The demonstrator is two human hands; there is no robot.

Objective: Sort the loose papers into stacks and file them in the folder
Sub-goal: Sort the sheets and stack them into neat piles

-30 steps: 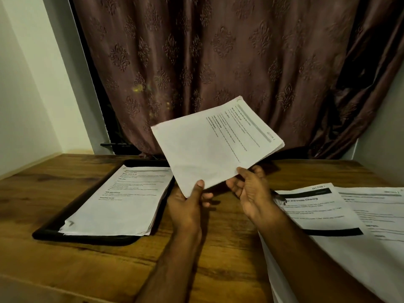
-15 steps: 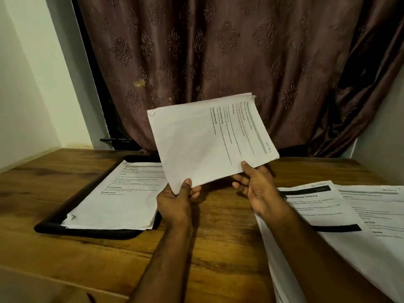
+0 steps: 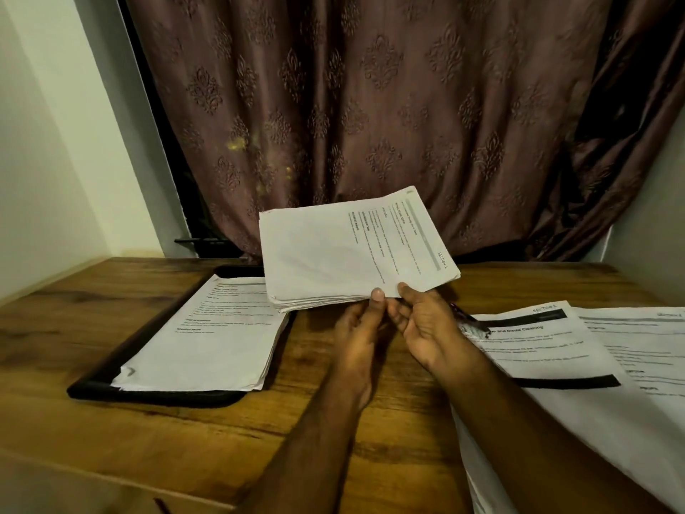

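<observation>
Both hands hold one sheaf of papers (image 3: 344,250) in the air above the bench (image 3: 400,421), just past the open folder (image 3: 92,389). Left hand (image 3: 361,328) pinches the near edge, thumb on top, fingers under. Right hand (image 3: 422,320) pinches the same edge right beside it, thumb on top.

Handling, judged from the look: many sheets, so moderately heavy for paper, floppy and unbound. Near-edge layers are slightly fanned. Held by one edge only, the far half will likely sag and loose sheets can slide off each other. Better hold: hands apart on opposite long edges, or one palm flat under the middle. Squaring it on the bench before filing would help.

Folder lies flat at left with a filed stack (image 3: 211,335) already inside. More printed sheets (image 3: 548,343) lie overlapping at right under the right forearm; a dark pen-like item (image 3: 467,317) rests on them, detail unclear.
</observation>
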